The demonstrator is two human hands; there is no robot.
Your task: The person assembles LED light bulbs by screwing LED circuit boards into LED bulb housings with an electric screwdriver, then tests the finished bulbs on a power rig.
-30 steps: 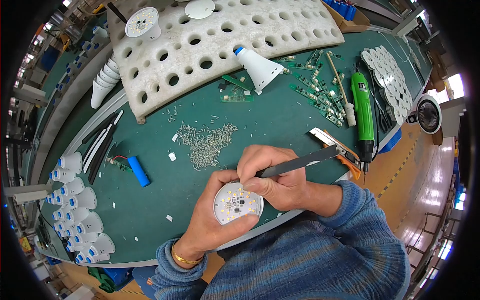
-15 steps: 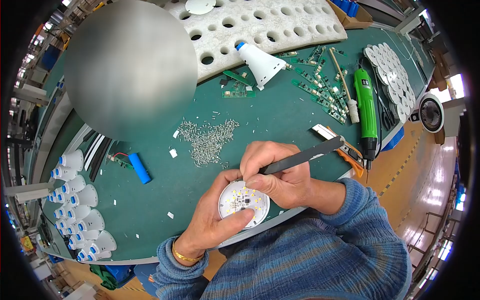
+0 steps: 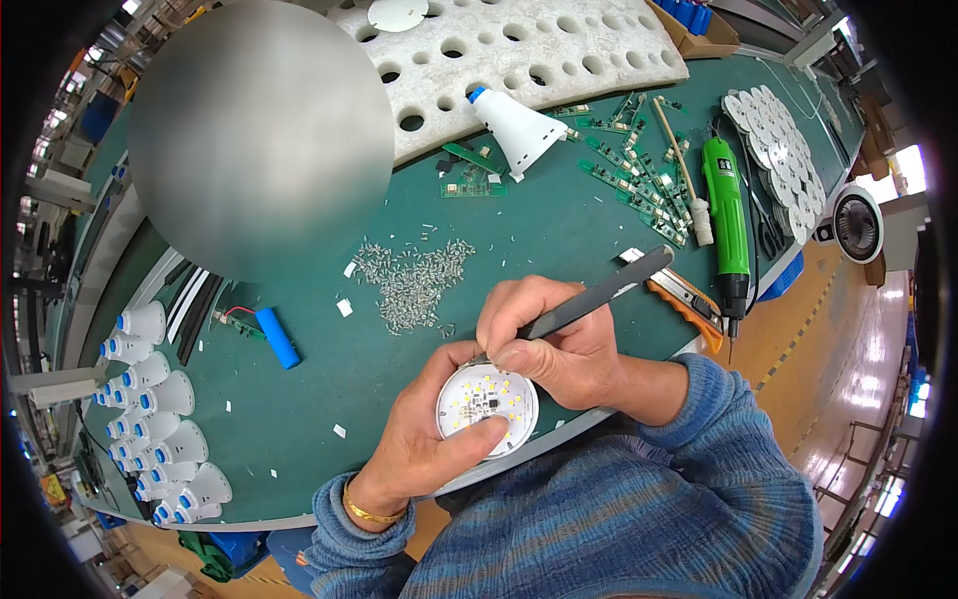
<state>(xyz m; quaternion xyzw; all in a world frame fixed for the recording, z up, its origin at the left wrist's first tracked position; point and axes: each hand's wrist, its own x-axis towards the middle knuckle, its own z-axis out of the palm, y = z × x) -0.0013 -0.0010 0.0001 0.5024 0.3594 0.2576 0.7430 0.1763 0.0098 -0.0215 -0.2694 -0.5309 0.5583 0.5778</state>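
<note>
My left hand (image 3: 419,431) is closed around a round white LED lamp (image 3: 517,401). Its board, with small yellow LEDs and a black chip, faces up, and my left thumb presses on the lower part. Between the fingers of my right hand (image 3: 561,351) is a dark grey pair of tweezers (image 3: 609,288), tilted with its back end up to the right. The tweezer tips are near the lamp's upper rim, mostly hidden by my fingers. A pile of small screws (image 3: 414,285) lies on the green mat just beyond my hands.
A white lamp cone (image 3: 519,132) leans by a foam board with holes (image 3: 469,60). Green circuit strips (image 3: 639,180), an orange cutter (image 3: 689,299), a green electric screwdriver (image 3: 726,215) and white discs (image 3: 776,155) lie right. Lamp cones (image 3: 165,439) and a blue battery (image 3: 277,337) lie left.
The tweezers have tilted up slightly, their back end shifting a little left and away from me. My right fingers have moved slightly; the left hand still holds the lamp in place.
</note>
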